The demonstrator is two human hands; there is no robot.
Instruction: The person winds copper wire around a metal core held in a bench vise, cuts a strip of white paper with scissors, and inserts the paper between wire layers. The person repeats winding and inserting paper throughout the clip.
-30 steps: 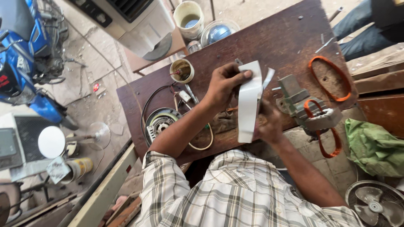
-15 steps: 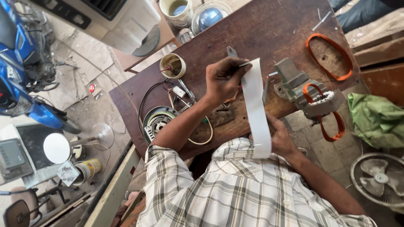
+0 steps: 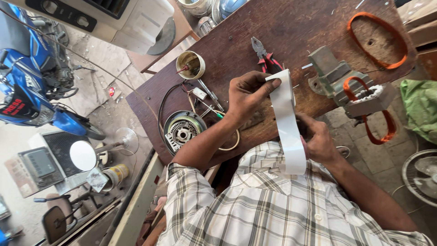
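Observation:
My left hand [image 3: 248,93] pinches the far end of a long white strip of stiff sheet [image 3: 287,123] above the dark wooden table [image 3: 291,27]. My right hand [image 3: 318,141] grips the same strip lower down, near its middle. The strip runs from the table towards my checked shirt, and its near end curls over my chest. Red-handled pliers [image 3: 264,54] lie on the table just beyond my left hand. A round metal motor part [image 3: 182,130] with wires sits to the left of my left forearm.
A grey bench vise [image 3: 346,86] with orange coils looped around it stands at the table's right edge. A second orange coil [image 3: 378,38] lies farther back. A small tin [image 3: 191,64] holds a tool. On the floor are a blue motorcycle [image 3: 32,91] at the left and a fan [image 3: 421,175] at the right.
The white strip has been drawn out longer, from a folded piece to a long band reaching my chest. My left hand stays at its far end; my right hand slid down the strip.

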